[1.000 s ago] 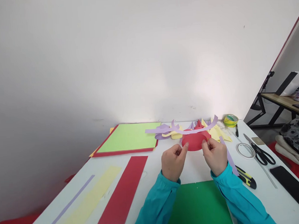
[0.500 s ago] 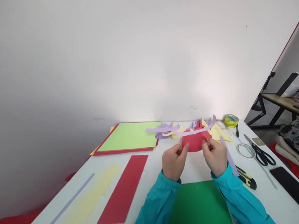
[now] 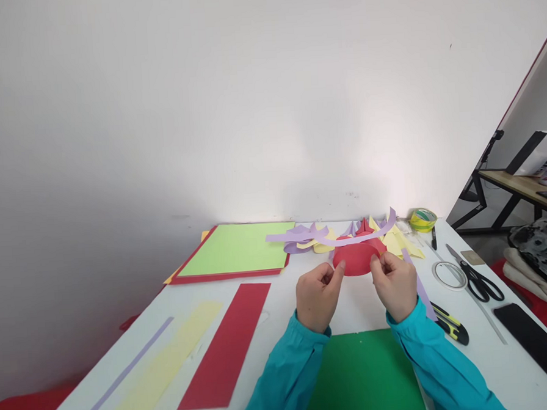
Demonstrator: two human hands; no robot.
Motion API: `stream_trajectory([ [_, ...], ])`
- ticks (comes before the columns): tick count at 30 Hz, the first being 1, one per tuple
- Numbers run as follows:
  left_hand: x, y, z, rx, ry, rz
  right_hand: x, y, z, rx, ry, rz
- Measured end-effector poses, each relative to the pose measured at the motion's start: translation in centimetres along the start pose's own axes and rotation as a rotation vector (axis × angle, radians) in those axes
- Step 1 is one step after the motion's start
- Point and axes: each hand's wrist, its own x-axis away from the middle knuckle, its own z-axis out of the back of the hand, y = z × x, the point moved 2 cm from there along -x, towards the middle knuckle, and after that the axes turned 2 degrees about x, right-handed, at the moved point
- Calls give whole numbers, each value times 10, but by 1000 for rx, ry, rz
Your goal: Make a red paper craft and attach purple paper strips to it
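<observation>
Both my hands hold a curved red paper piece (image 3: 356, 260) just above the white table (image 3: 278, 302). My left hand (image 3: 315, 296) pinches its left edge with thumb and forefinger. My right hand (image 3: 394, 285) pinches its right edge the same way. Behind the red piece lies a heap of purple, yellow and red paper scraps (image 3: 348, 235). A purple strip (image 3: 420, 289) runs under my right hand. A green sheet (image 3: 362, 378) lies between my teal sleeves.
A light green sheet on red paper (image 3: 234, 251) lies at the back left. A red strip (image 3: 228, 345), a yellow strip (image 3: 165, 370) and a thin purple strip (image 3: 122, 377) lie left. Tape rolls (image 3: 421, 219), scissors (image 3: 477, 280), a utility knife (image 3: 451, 325) and a phone (image 3: 535, 344) lie right.
</observation>
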Motion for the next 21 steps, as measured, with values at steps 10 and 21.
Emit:
stream_trajectory([
  [10,20,21,-11,910,-237,404,16,-11,-8,45,146,212],
  [21,-1,6,6,1028,12,510,32,-25,-15,150,136,597],
])
